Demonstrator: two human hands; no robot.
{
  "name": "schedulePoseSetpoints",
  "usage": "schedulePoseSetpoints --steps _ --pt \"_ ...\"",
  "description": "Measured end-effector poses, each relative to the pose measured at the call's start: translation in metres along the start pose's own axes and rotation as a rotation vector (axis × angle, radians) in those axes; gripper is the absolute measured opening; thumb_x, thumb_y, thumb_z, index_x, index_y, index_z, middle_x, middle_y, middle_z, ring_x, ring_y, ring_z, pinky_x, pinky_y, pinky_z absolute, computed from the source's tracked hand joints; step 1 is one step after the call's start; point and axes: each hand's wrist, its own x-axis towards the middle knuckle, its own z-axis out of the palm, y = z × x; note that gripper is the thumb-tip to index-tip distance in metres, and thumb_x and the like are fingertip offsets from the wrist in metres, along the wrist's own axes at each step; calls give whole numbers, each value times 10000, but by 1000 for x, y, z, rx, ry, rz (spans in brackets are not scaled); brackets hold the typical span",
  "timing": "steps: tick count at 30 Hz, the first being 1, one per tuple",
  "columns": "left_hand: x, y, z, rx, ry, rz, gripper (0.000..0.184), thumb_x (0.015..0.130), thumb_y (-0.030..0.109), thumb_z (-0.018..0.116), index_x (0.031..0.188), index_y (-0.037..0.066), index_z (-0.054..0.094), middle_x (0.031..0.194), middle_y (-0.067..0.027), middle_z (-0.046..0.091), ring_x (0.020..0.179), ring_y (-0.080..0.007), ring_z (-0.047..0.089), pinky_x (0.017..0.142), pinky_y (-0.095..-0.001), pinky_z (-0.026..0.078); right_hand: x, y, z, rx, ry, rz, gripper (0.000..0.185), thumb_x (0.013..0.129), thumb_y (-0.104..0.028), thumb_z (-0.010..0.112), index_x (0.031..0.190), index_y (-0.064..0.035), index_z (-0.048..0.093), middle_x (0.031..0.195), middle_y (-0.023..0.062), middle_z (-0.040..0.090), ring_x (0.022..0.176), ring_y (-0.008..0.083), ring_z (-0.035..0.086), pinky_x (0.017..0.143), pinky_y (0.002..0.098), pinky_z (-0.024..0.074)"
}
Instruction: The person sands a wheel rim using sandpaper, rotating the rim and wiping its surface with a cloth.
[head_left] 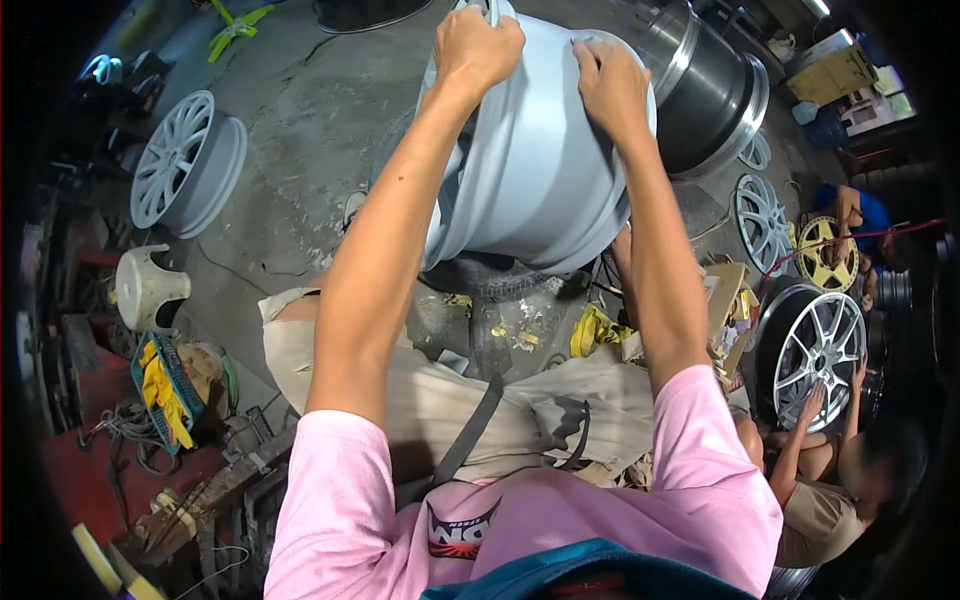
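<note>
A pale grey car wheel rim [545, 150] stands on edge in front of my knees, its broad barrel facing me. My left hand [480, 48] is closed around the rim's lip at the upper left. On the upper right of the barrel, near the other lip, my right hand [613, 88] grips with bent fingers. Its fingertips are partly hidden, and I cannot tell if anything small lies under them. Beneath the rim is a dark tyre-like support [490, 278], mostly covered.
A grey spoked wheel [185, 165] and a white stool [150, 288] stand left. A blue basket [165, 390] holds yellow gloves. Right are a dark polished barrel [700, 90], a cardboard box [728, 300] and a co-worker [820, 490] touching a silver wheel [820, 350]; another person [860, 215] sits beyond.
</note>
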Motion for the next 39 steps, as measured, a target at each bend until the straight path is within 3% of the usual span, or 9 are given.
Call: schedulePoseSetpoints --steps 6,8,14,20,25,29,33,37,39 --pt "-6 -11 27 -43 109 138 520 1045 416 476 1307 -4 636 1085 -360 686 1089 -534 646 957 -560 511 -93 -40 -53 -70 -20 84 276 1005 -247 638 1223 -158 781 983 118 685 984 305 641 797 428 431" --pt "-8 -8 27 56 128 162 526 1049 417 469 1318 -4 633 1107 -362 682 1094 -539 640 961 -559 511 -54 -14 -32 -65 48 45 214 976 -247 663 1105 -140 797 1019 91 673 1027 309 591 834 456 414" --pt "-4 14 0 45 -49 -74 570 1050 434 466 1383 -10 592 1185 -385 647 1177 -528 608 1005 -551 495 -18 -2 -22 -156 -25 -51 264 1010 -286 606 1106 -124 790 1106 89 712 1149 347 588 1017 524 402" --pt "-14 -10 25 68 85 153 585 1048 446 459 1318 -51 606 1195 -397 631 1191 -536 591 1028 -541 481 -81 -2 -39 -102 159 -61 293 1018 -301 588 1140 -123 786 1173 94 725 1238 364 587 1075 513 375" --pt "-5 3 7 143 58 13 595 1040 456 462 1287 -66 609 1219 -388 625 1210 -530 577 1036 -545 470 9 16 -9 -184 -81 -39 290 1031 -252 586 1217 -134 775 1185 87 731 1235 352 608 1068 488 401" --pt "-9 12 0 35 -107 -153 613 1040 472 458 1265 -76 619 1220 -390 625 1213 -526 579 1035 -546 470 -76 -16 -44 -61 78 -32 295 1025 -270 580 1154 -94 779 1168 94 734 1272 365 582 1097 528 367" --pt "-9 -9 21 48 55 58 620 1042 486 453 1275 -59 636 1238 -397 620 1226 -523 580 1041 -538 472 -100 -17 -52 -77 123 -48 285 1021 -259 579 1140 -98 783 1197 95 732 1262 377 585 1110 537 360" --pt "-12 19 -2 35 -85 -43 621 1053 470 431 1426 -9 558 1300 -397 590 1261 -522 559 1064 -531 459 -13 23 -15 -78 72 -101 273 1018 -254 580 1118 -111 791 1199 95 733 1265 382 580 1116 541 356" --pt "-6 8 -2 113 -57 -13 595 961 409 492 1329 -41 619 1229 -351 653 1222 -485 609 1058 -504 474 2 23 -2 -100 -69 -2 271 1016 -259 580 1097 -118 796 1204 96 732 1274 390 570 1121 548 353"
